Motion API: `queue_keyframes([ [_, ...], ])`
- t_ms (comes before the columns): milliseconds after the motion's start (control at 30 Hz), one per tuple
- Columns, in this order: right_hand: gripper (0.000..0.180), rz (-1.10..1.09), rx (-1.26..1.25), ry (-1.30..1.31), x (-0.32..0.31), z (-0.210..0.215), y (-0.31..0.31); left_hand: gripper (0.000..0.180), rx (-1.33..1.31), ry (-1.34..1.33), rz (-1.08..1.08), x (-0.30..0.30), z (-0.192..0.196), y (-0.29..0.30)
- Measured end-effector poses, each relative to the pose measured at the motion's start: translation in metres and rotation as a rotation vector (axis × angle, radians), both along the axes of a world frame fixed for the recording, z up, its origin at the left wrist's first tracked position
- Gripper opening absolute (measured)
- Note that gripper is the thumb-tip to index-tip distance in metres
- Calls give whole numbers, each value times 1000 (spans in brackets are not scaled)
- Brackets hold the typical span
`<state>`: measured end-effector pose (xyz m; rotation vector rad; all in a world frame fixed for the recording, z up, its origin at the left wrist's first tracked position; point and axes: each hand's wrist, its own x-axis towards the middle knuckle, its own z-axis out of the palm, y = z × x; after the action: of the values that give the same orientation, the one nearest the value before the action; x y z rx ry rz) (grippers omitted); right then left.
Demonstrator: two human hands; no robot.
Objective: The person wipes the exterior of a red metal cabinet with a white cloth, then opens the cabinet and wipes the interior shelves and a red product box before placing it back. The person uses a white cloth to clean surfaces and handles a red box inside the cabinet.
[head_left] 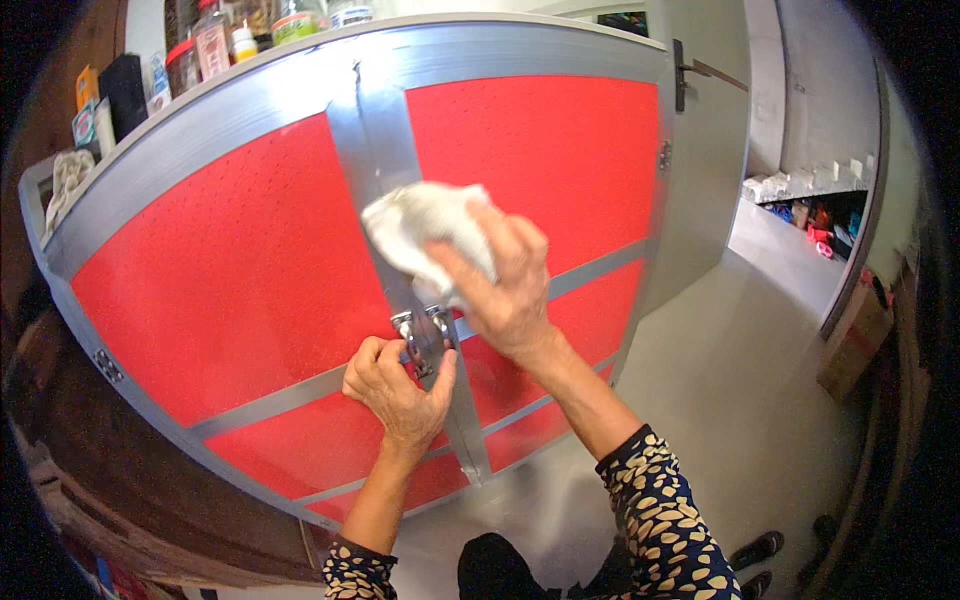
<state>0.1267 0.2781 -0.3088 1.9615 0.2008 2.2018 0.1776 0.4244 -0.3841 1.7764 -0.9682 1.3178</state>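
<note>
R hand [510, 265] is clamped on a bunched white cloth [425, 230]. L hand [400, 388] sits lower, thumb & fingers either side of the chrome handles [437, 318]; can't tell if it grips. Key relation: cloth lies up-L of R wrist, just above the handles, by the grey centre strip [374, 150] btwn the red doors [230, 260]; strip's long axis runs top to bottom, slightly tilted. R hand's nearer its upper part, L its lower. Cloth touching? Can't tell, blurred.

Farther, on cabinet top [560, 20]: red-capped bottle [212, 45], red-lidded jar [183, 70], green-banded tub [295, 27]; contents too small to ID. Cardboard box [855, 335] well apart, far R; contents n/a, hidden.
</note>
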Motion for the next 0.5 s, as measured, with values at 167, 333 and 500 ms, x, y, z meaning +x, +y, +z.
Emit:
queue_keyframes([
  [167,65,-103,286,-112,-18,31,-66,30,-113,90,-99,-5,9,-4],
  [333,57,-219,733,-232,-39,16,-147,16,-186,377,-220,-27,17,-11],
  [500,56,-249,795,-222,-38,9,-168,20,-437,719,-551,-27,15,-16],
])
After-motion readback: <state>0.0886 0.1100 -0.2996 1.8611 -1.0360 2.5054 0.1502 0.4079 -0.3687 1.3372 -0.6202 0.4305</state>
